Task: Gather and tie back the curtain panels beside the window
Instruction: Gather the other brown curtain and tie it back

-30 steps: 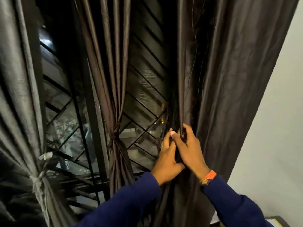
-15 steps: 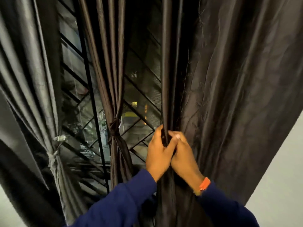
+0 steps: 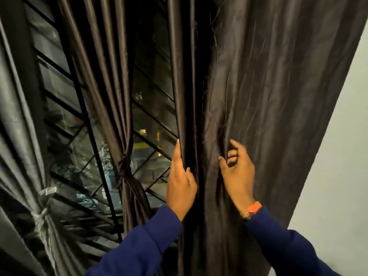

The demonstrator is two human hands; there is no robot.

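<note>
**Hands part on the last panel**

My hands, pressed together a moment ago, have spread apart. The loose panel (image 3: 268,96) hangs right of the window (image 3: 151,116); two panels (image 3: 127,176) left are already knotted. Left hand (image 3: 180,188) grips the gathered edge, right hand (image 3: 238,176) hooks folds farther right. I judge gathering is underway; next, bunch more. No tie visible; fingertips are buried in cloth.

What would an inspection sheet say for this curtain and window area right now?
Surface: nothing seen.
Job's things: right curtain panel hangs loose; middle panel knotted; left panel tied with a pale strip.
Clutter: nothing seen.
Hands: left hand grips the loose panel's gathered edge; right hand has fingers curled into its folds, orange wristband.
Cables: nothing seen.
Surroundings: window grille, dark outside with lights; pale wall.
</note>
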